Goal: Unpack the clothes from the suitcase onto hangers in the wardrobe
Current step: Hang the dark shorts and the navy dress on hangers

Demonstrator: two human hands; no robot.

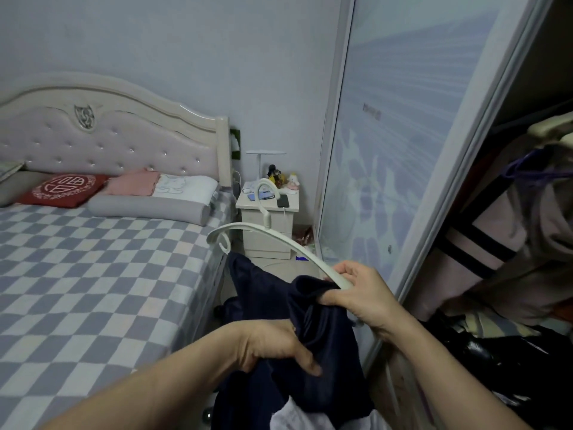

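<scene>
Between the bed (pixel 93 259) and the wardrobe (pixel 527 212), I am holding a dark navy garment (pixel 313 330) at waist height. My right hand (pixel 362 293) is gripping one arm of the white hanger (pixel 279 240) and pinching the fabric against it; my left hand (pixel 273 346) is clutching the cloth just below. I am judging it best to feed that hanger arm fully into the shoulder, keeping the fabric taut, before working in the far end.
</scene>
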